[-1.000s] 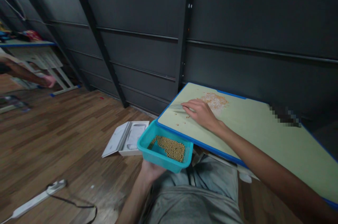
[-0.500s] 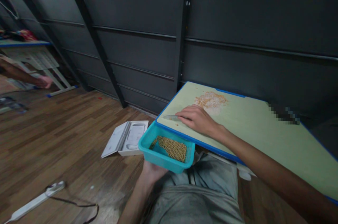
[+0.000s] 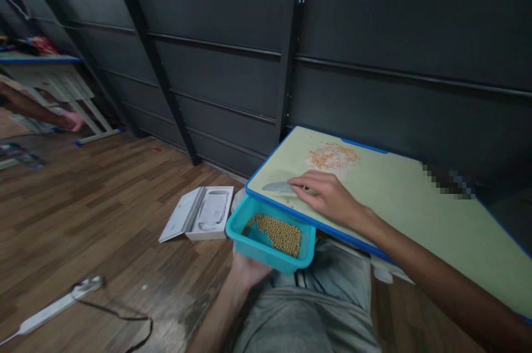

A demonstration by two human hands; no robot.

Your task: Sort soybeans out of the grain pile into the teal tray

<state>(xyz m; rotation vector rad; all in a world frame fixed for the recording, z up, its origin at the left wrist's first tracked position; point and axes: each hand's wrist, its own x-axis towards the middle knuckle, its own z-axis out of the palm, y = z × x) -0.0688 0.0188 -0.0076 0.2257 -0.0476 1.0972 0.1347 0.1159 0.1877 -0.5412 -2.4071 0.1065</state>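
My left hand [image 3: 249, 270] holds a turquoise plastic basket [image 3: 270, 259] from below, its fingers partly hidden under it. Small round tan beans [image 3: 282, 235], like soybeans, lie inside the basket. The basket is just below the front left corner of the pale green table [image 3: 399, 203]. My right hand [image 3: 326, 192] is closed on a thin, greyish, see-through piece with a rounded end [image 3: 277, 187], its exact kind unclear. It is low over the tabletop, near the blue edge. A few loose beans [image 3: 290, 204] lie beside that edge. Behind my right hand is a mixed pile of orange and whitish grains [image 3: 332, 157].
A dark panelled wall [image 3: 216, 70] stands behind the table. On the wooden floor are an open white box [image 3: 211, 211] and a white power strip [image 3: 62, 306] with a dark cord. A co-worker's arm [image 3: 41, 109] reaches in at far left, near another table [image 3: 45, 59].
The basket in my left hand has shifted slightly right. My right hand has moved a little right with the see-through piece. Loose beans now show more plainly near the table's edge.
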